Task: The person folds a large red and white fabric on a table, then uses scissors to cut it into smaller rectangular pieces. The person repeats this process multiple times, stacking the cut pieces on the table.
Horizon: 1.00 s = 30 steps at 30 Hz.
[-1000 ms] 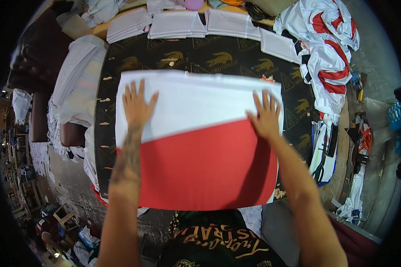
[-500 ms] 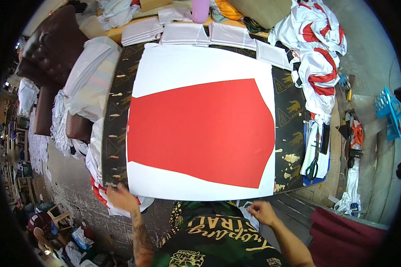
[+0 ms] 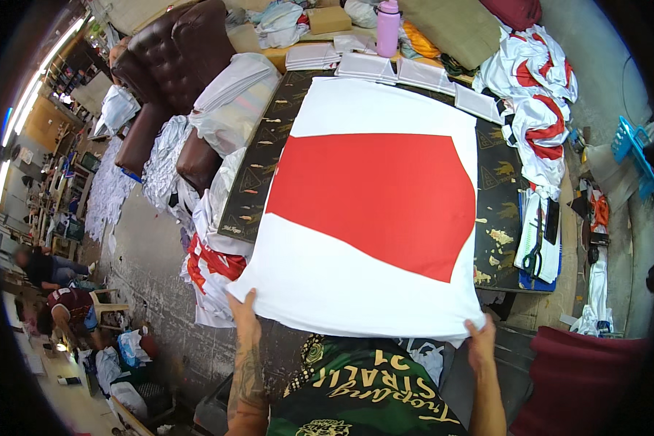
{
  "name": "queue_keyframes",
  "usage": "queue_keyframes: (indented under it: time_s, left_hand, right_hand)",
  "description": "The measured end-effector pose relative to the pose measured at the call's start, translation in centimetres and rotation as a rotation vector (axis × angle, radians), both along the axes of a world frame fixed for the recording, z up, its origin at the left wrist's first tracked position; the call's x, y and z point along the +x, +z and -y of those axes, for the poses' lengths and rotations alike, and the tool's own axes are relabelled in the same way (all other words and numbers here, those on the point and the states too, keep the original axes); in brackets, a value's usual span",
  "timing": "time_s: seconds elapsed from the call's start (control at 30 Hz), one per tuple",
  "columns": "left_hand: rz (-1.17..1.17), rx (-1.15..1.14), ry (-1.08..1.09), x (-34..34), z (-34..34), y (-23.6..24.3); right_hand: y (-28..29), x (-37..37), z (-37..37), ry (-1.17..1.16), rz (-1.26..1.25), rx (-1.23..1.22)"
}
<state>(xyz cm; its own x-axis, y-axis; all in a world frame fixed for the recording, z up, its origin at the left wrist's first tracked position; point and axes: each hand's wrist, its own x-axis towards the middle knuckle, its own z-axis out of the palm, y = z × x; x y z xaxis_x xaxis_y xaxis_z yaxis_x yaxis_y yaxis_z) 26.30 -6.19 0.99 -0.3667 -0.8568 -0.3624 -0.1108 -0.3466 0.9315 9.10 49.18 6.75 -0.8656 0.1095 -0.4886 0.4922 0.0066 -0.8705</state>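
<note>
On the dark patterned table [image 3: 498,190], seen from the head camera, a large white cloth with a broad red panel [image 3: 374,200] lay spread flat, filling the middle of the view. Its far edge ran up toward twelve o'clock, its near edge hung over the table's front at six. The left hand [image 3: 244,310] was closed on the near left corner of the cloth, at about seven o'clock, fingers curled under the hem and the thumb on top. The right hand [image 3: 481,339] pinched the near right corner at about five o'clock, fingers wrapped over the edge. Both forearms came up from the lower rim, either side of the person's green printed shirt [image 3: 363,392].

At twelve o'clock, just beyond the cloth's far edge, stacks of folded white pieces [image 3: 385,67] sat in a row, with a pink bottle [image 3: 389,18] standing behind them. At two o'clock a heap of white-and-red garments [image 3: 538,94] spilled off the table's right end. Scissors [image 3: 534,256] lay at four o'clock on a white bundle beside the table. At ten o'clock a brown leather sofa [image 3: 171,69] carried bagged white fabric [image 3: 236,94]. Far out at eight o'clock, other people [image 3: 54,291] sat low on the floor, well apart from the table.
</note>
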Motion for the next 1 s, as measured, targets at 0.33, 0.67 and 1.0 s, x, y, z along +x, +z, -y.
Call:
queue_keyframes:
  time_s: [0.33, 0.67, 1.0]
  left_hand:
    - [0.154, -0.232, -0.827, -28.5, 17.5, 9.7]
    - [0.487, -0.799, -0.720, -52.0, 21.9, -0.9]
    - [0.584, -0.919, -0.680, -60.4, 22.9, -2.7]
  right_hand:
    - [16.5, -25.2, 6.5, 0.541, -0.390, 0.348]
    - [3.1, -45.9, 11.3, 0.251, -0.350, 0.546]
    - [-4.5, -55.4, 13.6, 0.176, -0.303, 0.845]
